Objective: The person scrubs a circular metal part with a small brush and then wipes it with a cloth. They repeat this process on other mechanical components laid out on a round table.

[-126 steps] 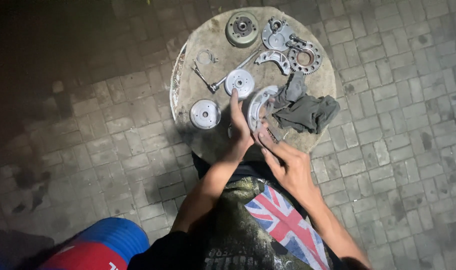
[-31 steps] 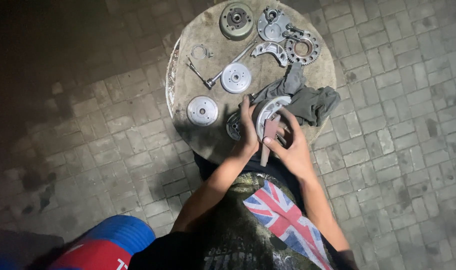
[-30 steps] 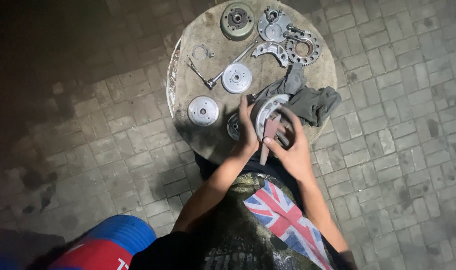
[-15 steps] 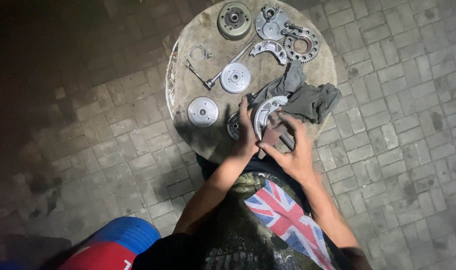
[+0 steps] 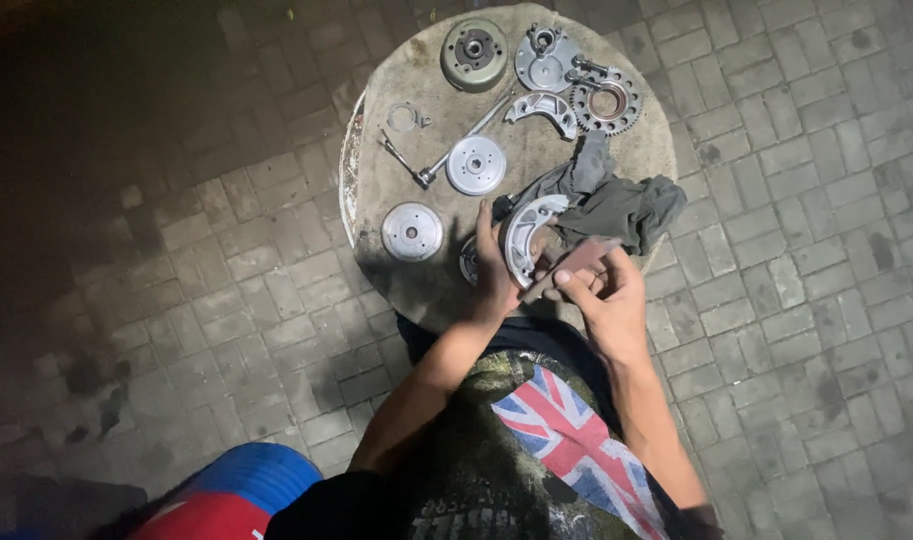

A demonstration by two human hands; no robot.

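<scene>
A round table [image 5: 417, 290] carries everything. At its near edge the left hand [image 5: 495, 275] holds a curved brake shoe [image 5: 525, 235] upright, with the right hand [image 5: 607, 300] just right of it gripping a flat strip [image 5: 569, 270] against the shoe. A rag [image 5: 617, 200] lies behind the hands toward the right edge. Two discs [image 5: 412, 231] [image 5: 476, 165] sit left of the shoe, a T-wrench [image 5: 447, 160] between them. Along the far edge lie a flywheel [image 5: 474, 53], a plate [image 5: 545, 62], a sprocket [image 5: 607, 102] and another shoe [image 5: 544, 105]
</scene>
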